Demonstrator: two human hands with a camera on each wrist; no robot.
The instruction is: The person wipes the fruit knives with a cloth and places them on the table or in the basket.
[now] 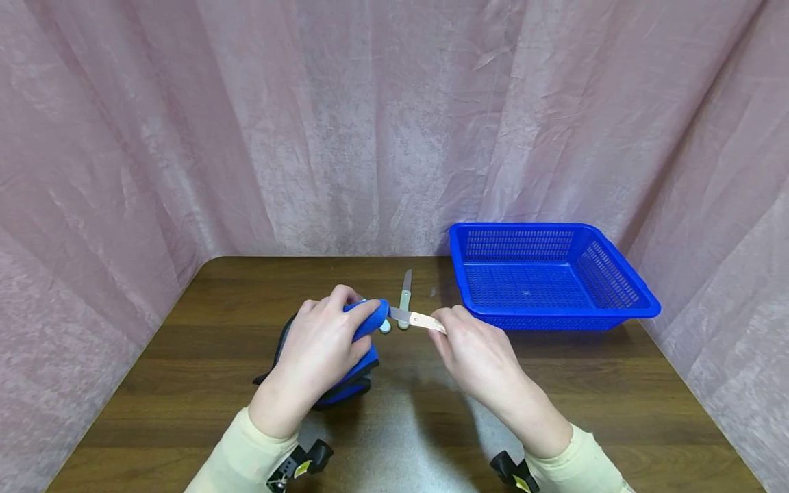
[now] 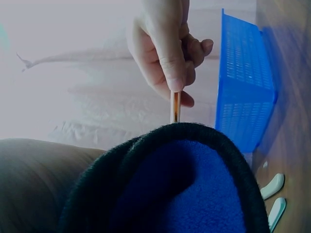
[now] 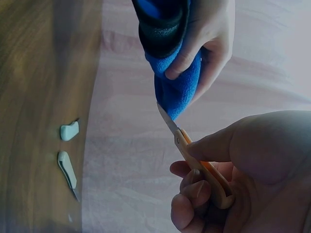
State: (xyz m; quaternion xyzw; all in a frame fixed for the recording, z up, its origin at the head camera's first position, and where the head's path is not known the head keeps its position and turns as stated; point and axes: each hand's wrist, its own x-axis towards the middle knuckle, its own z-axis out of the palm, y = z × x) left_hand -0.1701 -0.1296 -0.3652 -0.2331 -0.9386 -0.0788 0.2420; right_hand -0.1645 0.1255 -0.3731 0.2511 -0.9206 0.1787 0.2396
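Observation:
My left hand (image 1: 311, 349) grips a folded blue cloth (image 1: 368, 322) with dark edging, whose loose part hangs below the palm. In my right hand (image 1: 481, 352) is a folding knife (image 1: 425, 322) with its blade out and a cream handle, held between thumb and curled fingers. The blade points left, and its tip lies against the blue cloth in the right wrist view. On the table behind the hands lies a second folding knife (image 1: 405, 300), pale green with its blade out. Beside it is another pale-handled knife (image 1: 385, 326), partly hidden by the cloth and left hand.
A blue plastic basket (image 1: 548, 322) with perforated walls stands at the back right of the brown wooden table (image 1: 203, 329). Pink curtains (image 1: 345, 137) hang behind the table and along both sides.

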